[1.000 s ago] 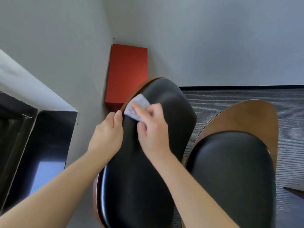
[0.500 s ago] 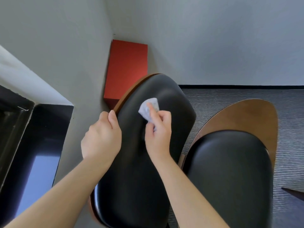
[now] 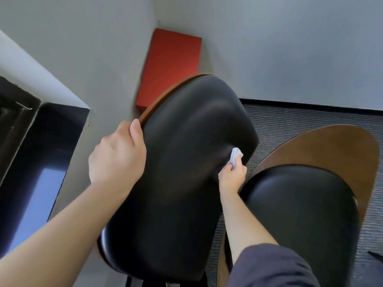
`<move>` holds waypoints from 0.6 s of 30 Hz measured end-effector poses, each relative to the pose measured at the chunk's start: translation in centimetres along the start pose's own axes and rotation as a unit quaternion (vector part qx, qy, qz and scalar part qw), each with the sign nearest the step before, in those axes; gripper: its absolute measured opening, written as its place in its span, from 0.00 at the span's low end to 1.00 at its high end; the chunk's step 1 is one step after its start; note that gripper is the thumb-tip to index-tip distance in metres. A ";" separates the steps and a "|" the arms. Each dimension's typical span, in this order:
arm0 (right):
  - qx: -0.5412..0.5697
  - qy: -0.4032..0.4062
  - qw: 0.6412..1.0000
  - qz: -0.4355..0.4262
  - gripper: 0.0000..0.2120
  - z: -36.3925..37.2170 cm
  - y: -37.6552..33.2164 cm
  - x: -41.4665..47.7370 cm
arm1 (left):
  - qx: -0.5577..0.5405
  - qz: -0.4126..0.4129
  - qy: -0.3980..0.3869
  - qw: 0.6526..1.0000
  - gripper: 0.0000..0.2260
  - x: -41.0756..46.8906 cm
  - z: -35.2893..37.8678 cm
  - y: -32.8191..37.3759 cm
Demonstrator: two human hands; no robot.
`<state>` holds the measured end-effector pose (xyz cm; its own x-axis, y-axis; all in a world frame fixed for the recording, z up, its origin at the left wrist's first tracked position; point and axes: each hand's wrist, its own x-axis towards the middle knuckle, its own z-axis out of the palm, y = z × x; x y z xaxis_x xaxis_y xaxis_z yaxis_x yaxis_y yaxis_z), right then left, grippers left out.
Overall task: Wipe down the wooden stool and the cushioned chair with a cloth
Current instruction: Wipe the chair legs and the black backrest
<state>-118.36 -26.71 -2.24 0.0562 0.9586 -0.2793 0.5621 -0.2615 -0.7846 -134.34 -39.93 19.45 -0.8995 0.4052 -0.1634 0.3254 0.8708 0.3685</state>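
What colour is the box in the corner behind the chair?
The box is red; the head view shows it best.

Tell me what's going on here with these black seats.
A person is wiping the black cushioned chair. Their left hand grips its upper left edge, thumb on the wooden rim. Their right hand holds a small white cloth against the right side of the cushion. A second seat with a wooden shell stands to the right, untouched at this moment, and a red box sits in the corner behind.
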 end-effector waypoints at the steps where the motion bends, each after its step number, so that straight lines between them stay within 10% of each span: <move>1: 0.007 -0.004 0.997 0.073 0.23 -0.1 1.2 0.9 | -0.001 -0.001 0.002 1.000 0.19 0.0 0.1 0.0; 3: 0.011 -0.001 0.992 0.125 0.22 0.0 2.1 1.7 | -0.004 -0.004 0.006 1.000 0.19 0.0 0.2 0.0; 8: 0.039 -0.008 0.994 -0.098 0.21 -0.1 1.9 -0.9 | -0.002 0.004 0.016 1.000 0.20 -0.2 0.3 0.2; 12: 0.030 -0.008 0.992 0.120 0.23 -0.2 3.7 0.8 | 0.002 0.006 0.018 1.000 0.20 -0.5 0.4 0.5; 18: 0.067 -0.020 0.997 -0.014 0.23 -0.6 2.1 -0.2 | -0.006 0.007 0.003 1.000 0.21 -0.6 0.2 0.5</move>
<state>-116.70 -27.40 -3.50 0.0079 0.9609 -0.2767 0.4469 -0.2509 -0.8587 -133.53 -39.69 19.54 -0.8966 0.4158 -0.1525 0.3348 0.8618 0.3812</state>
